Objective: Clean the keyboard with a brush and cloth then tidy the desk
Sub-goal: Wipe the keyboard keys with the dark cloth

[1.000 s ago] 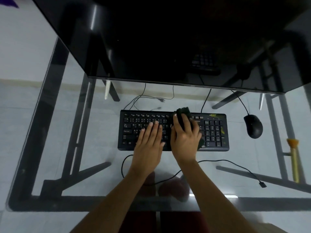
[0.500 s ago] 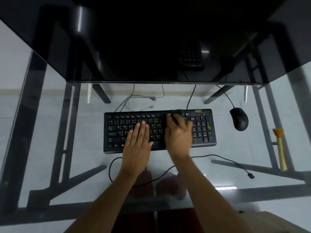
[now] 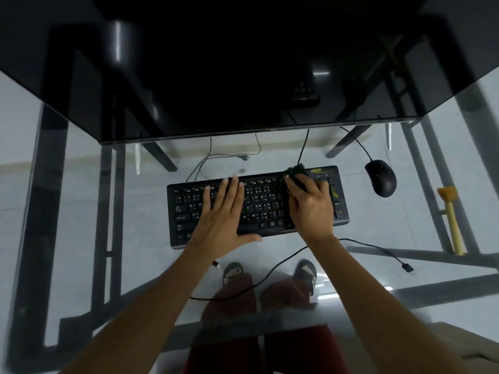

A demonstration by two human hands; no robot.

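Observation:
A black keyboard (image 3: 186, 209) lies flat on the glass desk (image 3: 135, 265). My left hand (image 3: 224, 211) rests flat on its left and middle keys, fingers together and thumb out to the right. My right hand (image 3: 310, 203) presses a dark cloth (image 3: 295, 171) onto the keyboard's right part, near the number pad; the cloth bunches out past my fingertips at the top edge. A brush (image 3: 452, 220) with orange bristles and a pale handle lies on the desk at the far right, away from both hands.
A black mouse (image 3: 381, 178) sits right of the keyboard. A large dark monitor (image 3: 243, 63) overhangs the back of the desk. A loose black cable (image 3: 378, 248) runs along the desk in front of the keyboard. Through the glass I see my legs and sandals.
My right hand has slid the cloth rightwards along the top of the keyboard towards the number pad. My left hand has moved further up the keys, and the view has tilted down.

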